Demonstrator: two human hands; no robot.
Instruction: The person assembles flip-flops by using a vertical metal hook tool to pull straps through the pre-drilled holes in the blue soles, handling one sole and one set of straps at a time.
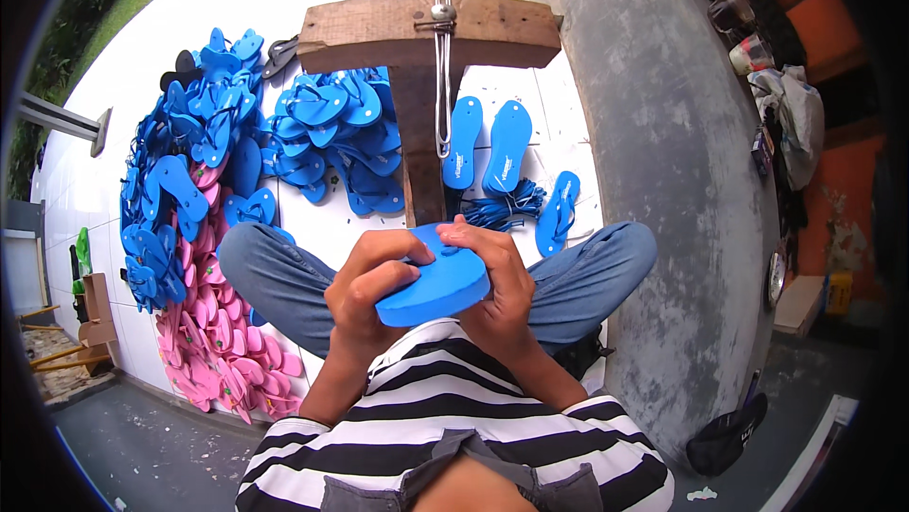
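My left fingers (386, 247), right fingers (485, 242) holding blue sole (436, 287), pink sandals (222, 342) heaped by tiled floor's (95, 171) near edge

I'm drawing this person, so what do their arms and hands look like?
Loose fabric sleeves with wide black and white stripes leave the lower forearms bare. The ungloved left hand and ungloved right hand show no watch or bracelet at the wrists.

Both hands (360, 292) are held close together, fingers (480, 239) curled inward, forearms (335, 385) slanting toward each other.
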